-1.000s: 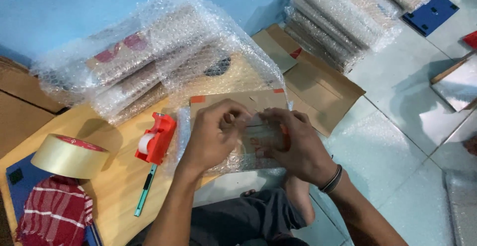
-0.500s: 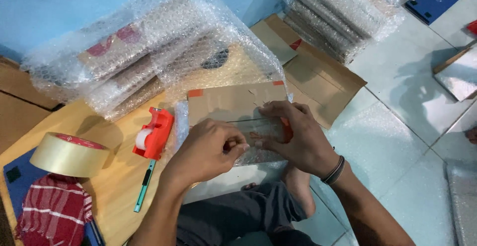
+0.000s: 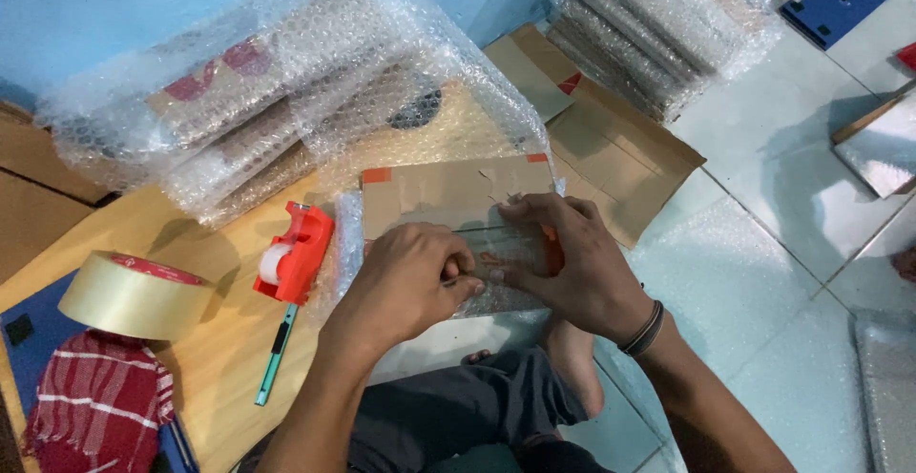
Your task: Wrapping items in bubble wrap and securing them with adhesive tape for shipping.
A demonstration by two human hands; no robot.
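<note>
My left hand (image 3: 412, 277) and my right hand (image 3: 563, 263) both press on a flat item wrapped in bubble wrap (image 3: 501, 263), just in front of my crossed legs. It lies on a brown cardboard sheet (image 3: 448, 191) with red tape at its corners. The fingers of my left hand pinch the wrap's near edge; my right hand lies flat over its right side. A dark band circles my right wrist. The wrapped item is mostly hidden under my hands.
A red tape dispenser (image 3: 296, 253) and a green-handled cutter (image 3: 275, 354) lie to the left on a wooden board (image 3: 219, 339). A large roll of clear tape (image 3: 134, 294) and a red striped cloth (image 3: 95, 406) are further left. Bubble-wrapped stacks (image 3: 286, 91) (image 3: 658, 24) stand behind.
My hands have shifted slightly on the wrapped item, the left one sliding toward the near edge. The view has tilted a little.
</note>
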